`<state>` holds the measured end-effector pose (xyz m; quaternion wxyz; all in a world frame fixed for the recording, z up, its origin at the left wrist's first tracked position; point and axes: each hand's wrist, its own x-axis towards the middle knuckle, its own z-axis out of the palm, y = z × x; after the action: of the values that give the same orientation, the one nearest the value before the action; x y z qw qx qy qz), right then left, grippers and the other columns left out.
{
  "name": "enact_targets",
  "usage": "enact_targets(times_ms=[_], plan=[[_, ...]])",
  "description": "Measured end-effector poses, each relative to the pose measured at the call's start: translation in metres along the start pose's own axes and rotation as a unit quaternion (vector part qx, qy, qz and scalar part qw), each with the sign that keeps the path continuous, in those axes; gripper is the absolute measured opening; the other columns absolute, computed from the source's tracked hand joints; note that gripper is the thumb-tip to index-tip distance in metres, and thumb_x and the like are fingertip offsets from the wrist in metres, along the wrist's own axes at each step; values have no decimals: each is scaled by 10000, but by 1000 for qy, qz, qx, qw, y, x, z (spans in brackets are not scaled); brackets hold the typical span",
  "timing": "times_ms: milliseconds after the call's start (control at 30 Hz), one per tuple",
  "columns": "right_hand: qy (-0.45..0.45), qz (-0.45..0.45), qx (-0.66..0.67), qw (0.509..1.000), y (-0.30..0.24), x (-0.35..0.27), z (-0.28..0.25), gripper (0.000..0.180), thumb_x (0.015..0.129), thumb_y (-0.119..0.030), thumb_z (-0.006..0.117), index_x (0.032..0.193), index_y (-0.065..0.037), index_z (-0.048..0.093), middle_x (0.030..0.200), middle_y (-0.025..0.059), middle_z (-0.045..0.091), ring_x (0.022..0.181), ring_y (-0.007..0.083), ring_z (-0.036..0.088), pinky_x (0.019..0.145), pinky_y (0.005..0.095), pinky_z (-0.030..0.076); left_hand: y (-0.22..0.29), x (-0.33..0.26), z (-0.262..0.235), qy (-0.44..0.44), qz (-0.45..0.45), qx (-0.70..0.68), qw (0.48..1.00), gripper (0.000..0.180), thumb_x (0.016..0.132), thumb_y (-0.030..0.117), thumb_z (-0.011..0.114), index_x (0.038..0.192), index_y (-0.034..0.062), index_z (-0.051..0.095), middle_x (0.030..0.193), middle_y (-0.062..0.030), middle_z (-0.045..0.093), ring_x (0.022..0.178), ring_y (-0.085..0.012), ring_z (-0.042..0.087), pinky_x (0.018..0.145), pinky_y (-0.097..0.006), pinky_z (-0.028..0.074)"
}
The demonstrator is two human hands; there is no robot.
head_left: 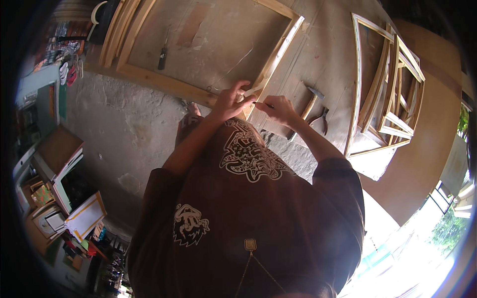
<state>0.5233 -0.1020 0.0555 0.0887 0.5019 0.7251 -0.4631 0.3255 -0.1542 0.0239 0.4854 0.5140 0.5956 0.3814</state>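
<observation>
Brown shirt [258, 218] with pale printed emblems fills the foreground; beyond it both forearms reach to the bench. Left hand [229, 102]: fingers curled and pinched on a thin pale strip [252, 91] at the lower right corner of the large wooden frame [149, 77]. Right hand [278, 108]: fingertips closed on a slim dark tool [262, 104], too small to identify, pointed at that same corner. Frame lies flat on the workbench [328, 59]; judged light and stiff, but liable to rack at unsecured joints, so best held near a corner or along a rail. Strip is judged thin and easily snapped. Counted: one hammer [308, 107], one pair of pliers [320, 119], one dark-handled tool [162, 57] inside the frame, one stack of several smaller frames [392, 89] at right, exact number uncertain.
</observation>
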Motion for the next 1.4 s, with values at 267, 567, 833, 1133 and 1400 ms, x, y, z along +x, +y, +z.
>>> enact_targets(times_ms=[267, 567, 833, 1133, 1400], plan=[[39, -25, 27, 999, 48, -4, -24, 502, 829, -502, 629, 792, -7, 707, 739, 176, 665, 699, 337, 652, 679, 428, 499, -26, 9, 19, 7, 14, 63, 998, 228, 881, 241, 675, 1020, 60, 661, 653, -45, 611, 555, -75, 508, 516, -278, 430], [170, -13, -56, 984, 33, 12, -48, 470, 822, -467, 640, 790, -1, 696, 711, 184, 649, 699, 355, 654, 665, 443, 501, -27, 7, 35, 79, 34, 69, 994, 219, 880, 191, 656, 1081, 106, 650, 567, -42, 530, 482, -95, 458, 469, -280, 390], [-36, 144, 42, 988, 46, 50, -67, 444, 824, -489, 632, 787, -55, 721, 753, 149, 678, 791, 297, 672, 681, 394, 525, -23, 5, 26, 23, 47, -1, 999, 246, 884, 53, 619, 1129, 70, 638, 697, -16, 603, 614, -38, 498, 549, -218, 405], [268, -147, -215, 928, 24, 23, -51, 436, 849, -448, 619, 652, -60, 650, 739, 62, 608, 710, 254, 642, 601, 414, 502, -14, 21, 20, 11, -37, -128, 991, 379, 891, 136, 621, 1261, 68, 579, 743, 25, 569, 652, -32, 503, 567, -196, 410], [195, -77, -117, 971, 18, 16, -68, 421, 837, -453, 630, 703, -55, 663, 774, 59, 621, 697, 278, 635, 631, 420, 495, 26, 84, 38, -57, -189, 2, 980, 467, 855, 459, 599, 1032, 31, 662, 660, -41, 591, 548, -128, 532, 543, -316, 442]])
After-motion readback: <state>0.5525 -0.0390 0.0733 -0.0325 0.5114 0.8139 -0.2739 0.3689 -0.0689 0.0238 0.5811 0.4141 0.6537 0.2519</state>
